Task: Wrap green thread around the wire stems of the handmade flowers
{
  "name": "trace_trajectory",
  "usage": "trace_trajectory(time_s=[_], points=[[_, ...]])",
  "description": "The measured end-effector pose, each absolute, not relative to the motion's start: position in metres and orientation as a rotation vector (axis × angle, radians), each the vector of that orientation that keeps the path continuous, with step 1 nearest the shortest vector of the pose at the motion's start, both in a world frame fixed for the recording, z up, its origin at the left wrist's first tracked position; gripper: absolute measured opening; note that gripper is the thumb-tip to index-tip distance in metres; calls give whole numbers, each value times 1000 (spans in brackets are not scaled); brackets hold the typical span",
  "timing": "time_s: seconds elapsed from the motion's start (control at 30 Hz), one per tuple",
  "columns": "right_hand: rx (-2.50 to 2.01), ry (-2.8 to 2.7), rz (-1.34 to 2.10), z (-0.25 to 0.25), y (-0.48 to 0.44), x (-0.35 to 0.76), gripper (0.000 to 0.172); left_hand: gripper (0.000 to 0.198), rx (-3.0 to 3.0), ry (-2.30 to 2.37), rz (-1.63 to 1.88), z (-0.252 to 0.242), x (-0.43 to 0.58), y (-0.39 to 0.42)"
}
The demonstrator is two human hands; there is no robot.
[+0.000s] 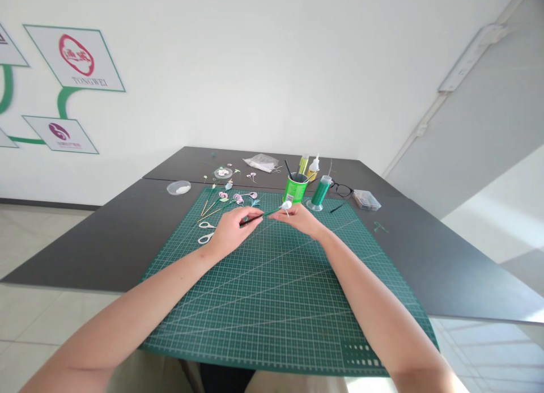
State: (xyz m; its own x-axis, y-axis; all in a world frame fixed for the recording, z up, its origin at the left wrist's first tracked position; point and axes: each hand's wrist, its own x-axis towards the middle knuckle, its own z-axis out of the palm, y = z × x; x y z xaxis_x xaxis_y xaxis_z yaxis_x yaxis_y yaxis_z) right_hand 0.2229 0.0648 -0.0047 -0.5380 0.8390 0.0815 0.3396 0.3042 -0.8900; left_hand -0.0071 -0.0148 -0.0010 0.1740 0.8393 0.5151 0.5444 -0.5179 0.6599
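Note:
Above the green cutting mat (263, 302), my left hand (229, 228) is closed around a thin dark stick (251, 220). My right hand (301, 219) pinches a small artificial flower with a white head (287, 205) and a green stem (271, 212). The stick's tip meets the green stem between the hands; whether they are one piece I cannot tell. White-handled scissors (205, 238) lie beside my left hand, their blades hidden behind it. Several small pink and blue flowers on stems (221, 197) rest on the mat beyond it.
Behind my hands stand a green can (295, 189) with tools in it, a green spool (322, 191) and a glue bottle (313, 167). Glasses (342, 189) and a plastic box (366, 199) lie to the right. Shallow dishes (179, 187) and a clear bag (262, 162) are farther back.

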Motion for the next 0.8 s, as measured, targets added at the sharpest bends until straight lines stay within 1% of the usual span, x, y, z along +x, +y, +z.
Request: trace_trajectory(time_s=[0.13,0.37,0.47,0.6,0.67,0.8], points=[[-1041,-2122,1255,0,59,223,52,26,1967,1383,1341,-6,-12,-7],[-1043,-2131,1313,7,54,223,47,30,1803,1368,1329,-11,-14,-1],[-1019,-1989,1445,2,57,223,46,30,1753,1371,1358,-9,-14,0],[-953,-1632,1583,-1,59,222,45,31,1580,1344,1378,-6,-17,4],[-974,-1535,1528,-1,60,222,44,31,1489,1322,1359,-6,-18,5],[-1229,-1515,1219,-1,66,223,38,30,1410,1290,1389,-5,-19,7]])
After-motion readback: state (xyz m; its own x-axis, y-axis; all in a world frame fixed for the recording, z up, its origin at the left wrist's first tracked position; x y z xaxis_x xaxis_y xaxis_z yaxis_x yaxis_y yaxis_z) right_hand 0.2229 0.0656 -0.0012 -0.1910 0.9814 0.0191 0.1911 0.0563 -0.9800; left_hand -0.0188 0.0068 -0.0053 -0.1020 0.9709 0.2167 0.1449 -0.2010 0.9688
